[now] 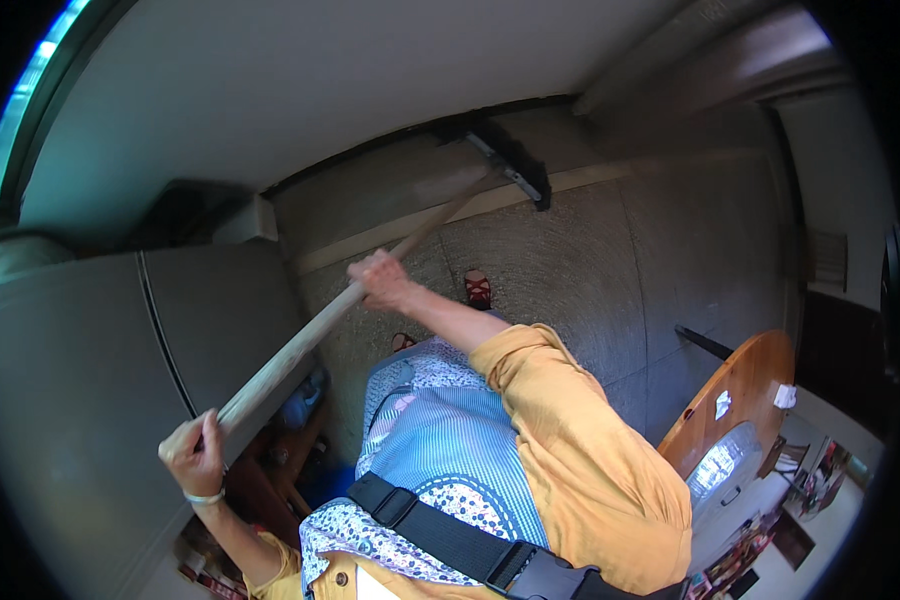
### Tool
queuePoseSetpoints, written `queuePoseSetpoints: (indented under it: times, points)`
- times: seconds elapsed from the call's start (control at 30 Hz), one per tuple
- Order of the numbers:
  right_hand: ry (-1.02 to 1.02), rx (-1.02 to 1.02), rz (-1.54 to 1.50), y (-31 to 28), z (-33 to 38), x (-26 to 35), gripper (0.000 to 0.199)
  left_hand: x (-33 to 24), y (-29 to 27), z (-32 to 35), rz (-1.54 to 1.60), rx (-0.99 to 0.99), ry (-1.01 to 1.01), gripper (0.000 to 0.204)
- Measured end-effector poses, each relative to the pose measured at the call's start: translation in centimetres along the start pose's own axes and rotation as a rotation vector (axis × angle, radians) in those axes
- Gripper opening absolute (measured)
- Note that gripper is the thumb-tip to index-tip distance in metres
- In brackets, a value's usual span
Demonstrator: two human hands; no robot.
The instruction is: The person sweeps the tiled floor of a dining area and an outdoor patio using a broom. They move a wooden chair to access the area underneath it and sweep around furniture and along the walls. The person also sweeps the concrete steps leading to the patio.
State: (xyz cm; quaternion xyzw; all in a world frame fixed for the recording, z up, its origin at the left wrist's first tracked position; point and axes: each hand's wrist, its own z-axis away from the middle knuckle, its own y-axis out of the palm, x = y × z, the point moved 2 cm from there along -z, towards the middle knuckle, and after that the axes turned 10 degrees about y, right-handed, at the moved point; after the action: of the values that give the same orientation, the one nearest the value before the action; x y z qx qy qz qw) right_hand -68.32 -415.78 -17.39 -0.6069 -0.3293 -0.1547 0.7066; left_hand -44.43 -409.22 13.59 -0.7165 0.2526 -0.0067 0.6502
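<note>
Two hands on the broom handle (300, 340): left hand (195, 455) closed near its end, right hand (382, 280) closed midway, steering the broom head (515, 160) along the floor (590, 260).

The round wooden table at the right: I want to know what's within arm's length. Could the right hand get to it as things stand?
Probably not at once. The right hand is closed around the broom handle, stretched forward, while the wooden table lies off to the right; nothing visible blocks the way.
</note>
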Motion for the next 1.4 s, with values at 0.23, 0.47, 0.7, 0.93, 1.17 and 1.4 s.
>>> queuePoseSetpoints:
  times: [0.23, 0.47, 0.7, 0.93, 1.17, 1.4]
  points:
    - [0.286, -0.161, 0.134, -9.4, 1.8, -20.8, 0.028, -7.3, 15.6, -12.7, 0.091, 0.152, 0.178, 0.016]
    - [0.436, -0.364, 0.29, -16.3, 8.1, -35.8, 0.031, -17.2, 27.4, -17.3, 0.223, 0.345, 0.394, 0.044]
    - [0.283, -0.446, 0.197, -10.2, 9.4, -25.6, 0.008, -11.7, 18.4, -10.7, 0.289, 0.341, 0.208, 0.035]
    - [0.053, -0.38, 0.051, -3.5, 10.8, -2.0, 0.014, -4.7, 1.4, -0.7, 0.156, 0.52, -0.234, 0.033]
    - [-0.124, -0.37, -0.165, 6.2, 12.4, 3.4, 0.043, -2.3, -2.1, 3.2, 0.199, 0.731, -0.297, 0.038]
    - [-0.114, -0.426, -0.14, 4.5, 11.2, 1.5, 0.028, -2.8, -1.2, 1.9, 0.162, 0.684, -0.305, 0.033]
